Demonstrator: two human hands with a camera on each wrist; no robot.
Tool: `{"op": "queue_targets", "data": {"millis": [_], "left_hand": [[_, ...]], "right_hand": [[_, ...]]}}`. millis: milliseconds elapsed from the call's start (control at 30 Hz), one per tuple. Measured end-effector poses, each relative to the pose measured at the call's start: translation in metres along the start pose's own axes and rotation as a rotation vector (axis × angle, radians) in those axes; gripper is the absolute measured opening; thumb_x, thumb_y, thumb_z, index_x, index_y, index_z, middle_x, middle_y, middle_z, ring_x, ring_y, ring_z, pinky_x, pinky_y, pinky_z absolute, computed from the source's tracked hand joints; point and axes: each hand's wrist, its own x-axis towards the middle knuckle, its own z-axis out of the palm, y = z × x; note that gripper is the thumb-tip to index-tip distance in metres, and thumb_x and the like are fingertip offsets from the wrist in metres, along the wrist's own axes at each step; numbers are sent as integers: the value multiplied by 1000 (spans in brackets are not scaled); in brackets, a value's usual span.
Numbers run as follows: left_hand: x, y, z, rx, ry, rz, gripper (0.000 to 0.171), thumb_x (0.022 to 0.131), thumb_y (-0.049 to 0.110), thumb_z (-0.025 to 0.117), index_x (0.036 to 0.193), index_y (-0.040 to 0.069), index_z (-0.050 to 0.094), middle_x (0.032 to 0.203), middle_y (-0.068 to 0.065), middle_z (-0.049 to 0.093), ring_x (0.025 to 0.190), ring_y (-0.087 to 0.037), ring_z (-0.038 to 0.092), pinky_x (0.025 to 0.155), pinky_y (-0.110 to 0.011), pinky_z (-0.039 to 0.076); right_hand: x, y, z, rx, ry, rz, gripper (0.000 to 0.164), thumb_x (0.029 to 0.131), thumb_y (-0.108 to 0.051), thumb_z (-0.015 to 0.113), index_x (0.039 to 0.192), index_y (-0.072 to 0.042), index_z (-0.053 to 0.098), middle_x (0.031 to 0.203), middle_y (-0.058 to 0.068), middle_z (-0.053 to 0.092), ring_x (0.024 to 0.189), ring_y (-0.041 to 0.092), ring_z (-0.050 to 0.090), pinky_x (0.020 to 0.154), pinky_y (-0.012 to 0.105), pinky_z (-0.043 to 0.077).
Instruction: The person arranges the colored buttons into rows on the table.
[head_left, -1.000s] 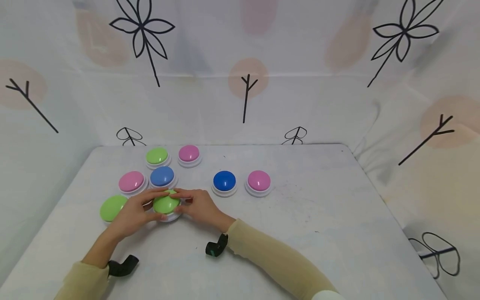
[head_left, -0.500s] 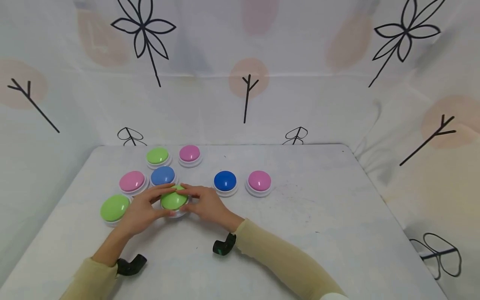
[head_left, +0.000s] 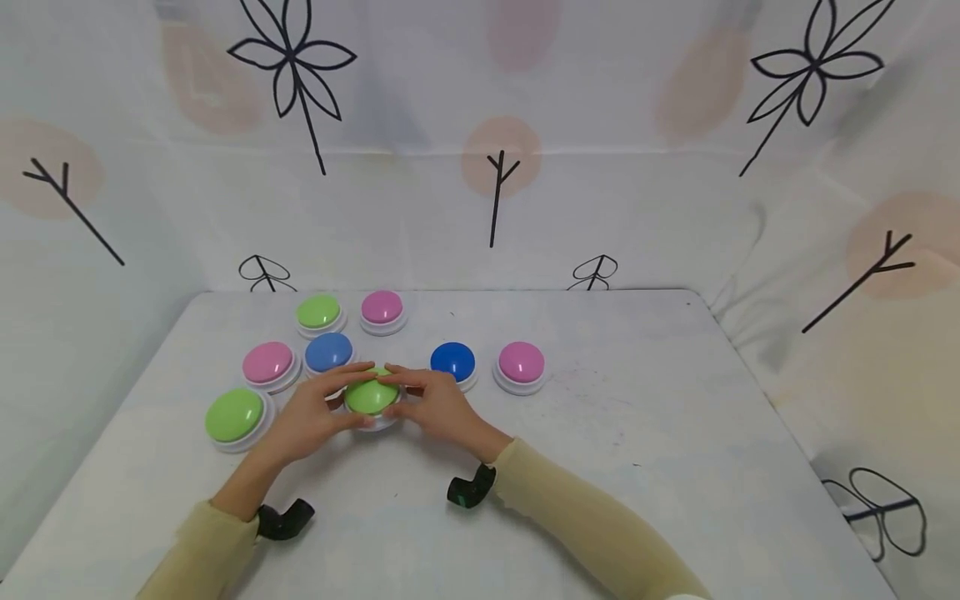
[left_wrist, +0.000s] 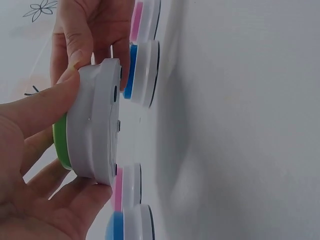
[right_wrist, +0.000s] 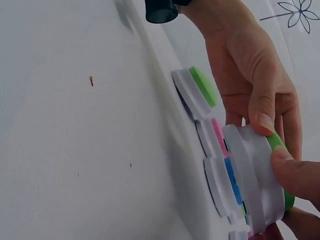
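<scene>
Both hands hold one push button with a green dome [head_left: 371, 397] and a white round base, near the middle left of the table. My left hand [head_left: 311, 422] grips its left side, thumb at the near rim and fingers over the far side. From the right, my right hand [head_left: 444, 410] pinches it the same way. In the left wrist view, the button's white base [left_wrist: 95, 125] is raised off the table, with small dark feet on its underside. The right wrist view shows both thumbs at the base's edge [right_wrist: 257, 175].
Left of the hands stand a green button [head_left: 234, 415], a pink button [head_left: 267, 362] and a light blue button [head_left: 328, 352]. Behind are another green button [head_left: 318, 311] and a magenta button [head_left: 382, 307]. A dark blue button [head_left: 453, 360] and a pink button [head_left: 521, 362] stand to the right.
Both hands have carried the green button to the right, away from the left green button, which now shows fully. The right hand now overlaps the dark blue button's lower edge in the head view.
</scene>
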Motion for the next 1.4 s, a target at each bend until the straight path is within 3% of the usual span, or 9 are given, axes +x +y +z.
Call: {"op": "queue_targets", "data": {"millis": [333,567,800,1100,1400], "left_hand": [[6,9,6,-38,-63,70,54,85,16,80,136,14,62,151,-6,47,136,-34,44,99,-46,46],[14,14,14,-54,-86,72,50,86,15,79,134,16,64,150,-2,49,137,-30,44,99,-42,47],[25,20,28,-92,-73,37,49,85,14,80,132,18,66,148,1,50,137,-27,45,99,-39,47],[39,27,48,-129,-75,64,49,83,15,82,130,16,67,144,-3,54,135,-29,47,98,-44,48],[54,34,77,-102,-142,78,51,84,22,82,131,16,66,143,0,55,134,-26,46,97,-42,50]], "right_hand": [[-9,7,-25,20,-41,8,45,87,-19,79,131,-20,68,143,-10,54,133,13,49,98,24,48],[-19,13,-42,9,-55,-18,45,87,-23,79,131,-21,68,142,-10,55,132,15,51,99,28,49],[-30,18,-56,24,-29,10,45,87,-20,79,130,-20,68,142,-8,56,130,19,52,101,32,48],[-45,24,-73,31,10,59,45,86,-18,80,129,-19,69,142,-5,56,132,22,51,102,35,47],[-71,38,-94,61,33,24,43,85,-10,80,127,-10,69,142,3,56,132,25,52,101,39,48]]}}
